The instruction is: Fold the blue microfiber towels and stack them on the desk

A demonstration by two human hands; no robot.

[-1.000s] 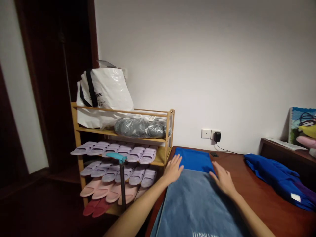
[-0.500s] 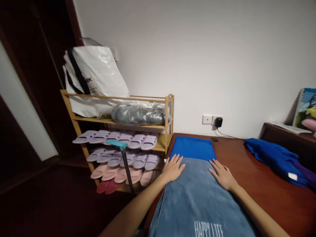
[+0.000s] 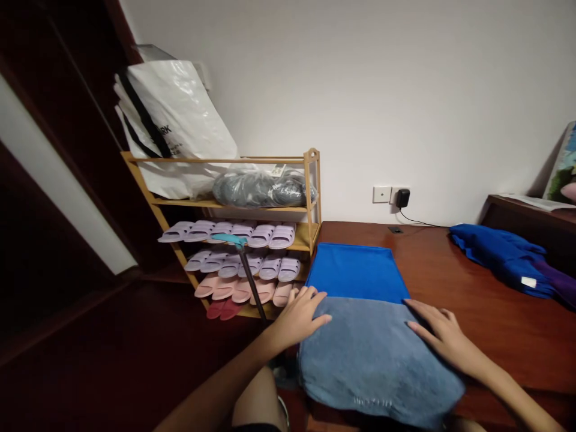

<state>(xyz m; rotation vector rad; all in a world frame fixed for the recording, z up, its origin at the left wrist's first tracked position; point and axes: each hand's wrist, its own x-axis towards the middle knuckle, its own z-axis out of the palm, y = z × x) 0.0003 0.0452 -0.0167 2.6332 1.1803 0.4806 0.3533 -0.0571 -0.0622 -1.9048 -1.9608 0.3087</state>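
A soft grey-blue cloth [image 3: 360, 342] with white lettering lies over the table's front edge, its near end hanging down. A bright blue panel [image 3: 355, 270] extends beyond its far edge, flat on the table. My left hand [image 3: 300, 315] rests on the left edge of the cloth, near the seam with the blue part, thumb spread from the fingers. On the opposite edge, my right hand [image 3: 443, 339] lies with fingers stretched and thumb apart. The lettering is foreshortened at the hanging fold.
At left stands a wooden shoe rack [image 3: 310, 207] with rows of slippers [image 3: 283, 235], a bagged grey bundle [image 3: 265, 187] and a white bag [image 3: 189, 114]. A turquoise-topped pole [image 3: 252, 276] leans before it. A blue garment [image 3: 499, 252] lies on the brown table [image 3: 432, 270]; a black plug [image 3: 402, 198] is on the wall.
The cloth and blue panel have slid toward me, away from the wall, with both hands on them. The near end now droops over the table edge. The view has shifted slightly.
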